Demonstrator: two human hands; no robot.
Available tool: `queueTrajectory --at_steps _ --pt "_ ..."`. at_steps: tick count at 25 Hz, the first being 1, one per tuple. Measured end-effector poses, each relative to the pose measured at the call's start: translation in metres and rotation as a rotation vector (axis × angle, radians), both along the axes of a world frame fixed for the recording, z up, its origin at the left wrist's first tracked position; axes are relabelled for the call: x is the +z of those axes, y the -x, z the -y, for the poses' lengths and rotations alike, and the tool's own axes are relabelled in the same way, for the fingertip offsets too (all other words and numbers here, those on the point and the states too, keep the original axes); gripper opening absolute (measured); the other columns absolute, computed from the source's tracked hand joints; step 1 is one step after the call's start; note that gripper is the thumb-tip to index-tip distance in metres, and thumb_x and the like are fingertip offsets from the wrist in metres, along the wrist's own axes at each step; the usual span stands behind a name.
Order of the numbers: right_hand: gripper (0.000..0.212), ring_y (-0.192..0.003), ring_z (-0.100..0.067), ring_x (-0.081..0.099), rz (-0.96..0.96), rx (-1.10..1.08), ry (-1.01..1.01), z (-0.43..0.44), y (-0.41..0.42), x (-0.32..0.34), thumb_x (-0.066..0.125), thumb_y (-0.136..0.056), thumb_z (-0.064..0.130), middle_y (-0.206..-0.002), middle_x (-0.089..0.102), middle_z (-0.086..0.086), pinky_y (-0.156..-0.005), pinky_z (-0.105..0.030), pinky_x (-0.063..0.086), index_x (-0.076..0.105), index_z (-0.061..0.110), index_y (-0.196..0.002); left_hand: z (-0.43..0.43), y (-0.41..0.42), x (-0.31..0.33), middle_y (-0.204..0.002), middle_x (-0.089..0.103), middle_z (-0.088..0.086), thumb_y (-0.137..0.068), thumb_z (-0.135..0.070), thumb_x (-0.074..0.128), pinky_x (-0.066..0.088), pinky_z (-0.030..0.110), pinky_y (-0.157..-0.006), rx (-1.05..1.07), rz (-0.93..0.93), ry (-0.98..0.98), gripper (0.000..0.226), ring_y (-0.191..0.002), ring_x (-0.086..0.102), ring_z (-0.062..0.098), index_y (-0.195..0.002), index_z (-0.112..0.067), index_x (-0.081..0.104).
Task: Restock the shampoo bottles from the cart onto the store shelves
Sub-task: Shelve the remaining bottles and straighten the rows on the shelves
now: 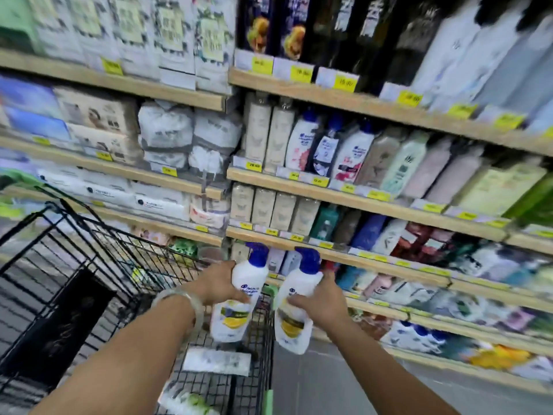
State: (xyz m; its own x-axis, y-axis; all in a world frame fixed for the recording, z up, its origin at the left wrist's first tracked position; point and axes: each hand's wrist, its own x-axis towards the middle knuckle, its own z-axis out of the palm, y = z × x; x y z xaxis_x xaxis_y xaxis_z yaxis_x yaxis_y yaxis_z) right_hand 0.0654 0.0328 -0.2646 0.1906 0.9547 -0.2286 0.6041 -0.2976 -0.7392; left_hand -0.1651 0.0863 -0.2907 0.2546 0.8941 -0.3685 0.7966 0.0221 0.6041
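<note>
I hold two shampoo bottles at once, so I judge that the step in hand is the carrying from the cart [143, 256] to the shelves [359, 202], after the picking and before the placing. My left grip [221, 284] is curled round the waist of the left bottle [251, 275], with the thumb laid across its label. My right grip [320, 301] wraps the right bottle [294, 284] from its right side, with the fingers across the front. Both bottles are white with blue pump caps. They hang side by side in the air between my grips, a little tilted, close together but apart. The left one is over the far right corner of the cart, and the right one is just past the cart's edge, on the side of the shelves. Below my left grip a flat white pack [217, 360] lies in the cart. Above and a little to the right of my right grip, on a higher shelf, similar white bottles with blue caps [302, 142] stand in a row, and I think this is the place for mine. The picture is blurred, so I cannot tell whether there is a free gap. The next move calls for lifting both grips up and forward, finding a gap in the row, and setting each bottle upright with the label to the front, without knocking over its neighbours.
</note>
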Motion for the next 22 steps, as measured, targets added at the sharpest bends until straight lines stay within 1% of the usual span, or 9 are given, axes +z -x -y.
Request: queueTrajectory --at_steps 1,4,7,9,11,13,14,18,22 --pt "0.076 -0.078 -0.019 0.057 0.027 0.032 -0.029 -0.001 -0.006 0.019 0.083 -0.070 0.031 -0.092 0.058 -0.001 -0.056 -0.030 0.046 0.035 0.008 -0.124 -0.001 -0.010 0.019 -0.113 0.066 0.000 -0.066 -0.037 0.084 0.050 0.035 -0.090 0.000 0.042 -0.026 0.059 -0.103 0.062 0.020 -0.115 -0.018 0.058" --pt "0.077 -0.085 -0.023 0.060 0.095 0.041 -0.134 -0.003 -0.024 0.074 0.083 -0.069 0.035 -0.106 0.061 -0.006 -0.065 -0.035 0.049 0.035 0.012 -0.125 -0.011 -0.034 0.080 -0.103 0.064 0.000 -0.066 -0.030 0.085 0.050 0.035 -0.089 0.003 0.121 -0.134 0.052 -0.102 0.061 0.020 -0.108 -0.018 0.057" --pt "0.070 -0.080 -0.021 0.059 0.082 -0.018 -0.243 -0.004 -0.035 0.123 0.084 -0.067 0.037 -0.102 0.060 -0.002 -0.068 -0.036 0.052 0.038 0.016 -0.116 -0.025 -0.049 0.137 -0.101 0.064 0.001 -0.059 -0.028 0.089 0.052 0.035 -0.085 0.006 0.171 -0.266 0.057 -0.097 0.062 0.022 -0.102 -0.020 0.052" --pt "0.064 -0.085 -0.021 0.061 0.043 -0.056 -0.319 -0.005 -0.040 0.147 0.086 -0.064 0.034 -0.094 0.060 0.005 -0.073 -0.037 0.053 0.042 0.020 -0.108 -0.033 -0.056 0.168 -0.101 0.064 0.001 -0.056 -0.030 0.090 0.053 0.036 -0.082 0.005 0.196 -0.352 0.063 -0.094 0.062 0.021 -0.103 -0.021 0.050" --pt "0.059 -0.087 -0.019 0.061 0.030 -0.067 -0.406 -0.003 -0.043 0.167 0.087 -0.064 0.028 -0.087 0.057 0.013 -0.070 -0.031 0.050 0.043 0.024 -0.103 -0.035 -0.065 0.197 -0.098 0.063 -0.002 -0.056 -0.033 0.089 0.053 0.035 -0.077 -0.028 0.192 -0.443 0.061 -0.091 0.061 0.019 -0.100 -0.023 0.048" --pt "0.061 -0.087 -0.017 0.058 0.029 -0.065 -0.460 -0.001 -0.048 0.185 0.087 -0.064 0.024 -0.088 0.056 0.012 -0.065 -0.027 0.045 0.041 0.026 -0.105 -0.036 -0.075 0.222 -0.096 0.063 -0.004 -0.055 -0.033 0.089 0.053 0.035 -0.076 -0.049 0.211 -0.524 0.058 -0.089 0.061 0.018 -0.095 -0.028 0.047" --pt "0.061 -0.086 -0.016 0.056 0.034 -0.060 -0.486 -0.001 -0.052 0.193 0.086 -0.065 0.023 -0.090 0.057 0.010 -0.066 -0.027 0.044 0.041 0.026 -0.105 -0.037 -0.081 0.233 -0.097 0.064 -0.003 -0.055 -0.033 0.088 0.054 0.035 -0.076 -0.056 0.220 -0.554 0.057 -0.089 0.062 0.018 -0.094 -0.029 0.047" --pt "0.061 -0.091 -0.018 0.060 0.053 -0.103 -0.577 -0.011 -0.075 0.226 0.087 -0.063 0.022 -0.095 0.061 0.007 -0.076 -0.030 0.048 0.045 0.024 -0.108 -0.042 -0.111 0.272 -0.098 0.062 -0.006 -0.056 -0.036 0.087 0.051 0.030 -0.072 -0.093 0.213 -0.644 0.062 -0.090 0.061 0.017 -0.103 -0.027 0.048" --pt "0.065 -0.102 -0.020 0.060 0.115 -0.141 -0.629 -0.034 -0.117 0.261 0.087 -0.058 0.037 -0.108 0.066 0.003 -0.085 -0.036 0.051 0.048 0.026 -0.109 -0.056 -0.152 0.302 -0.103 0.064 -0.004 -0.056 -0.038 0.086 0.056 0.041 -0.080 -0.053 0.257 -0.720 0.065 -0.091 0.063 0.019 -0.109 -0.025 0.051"
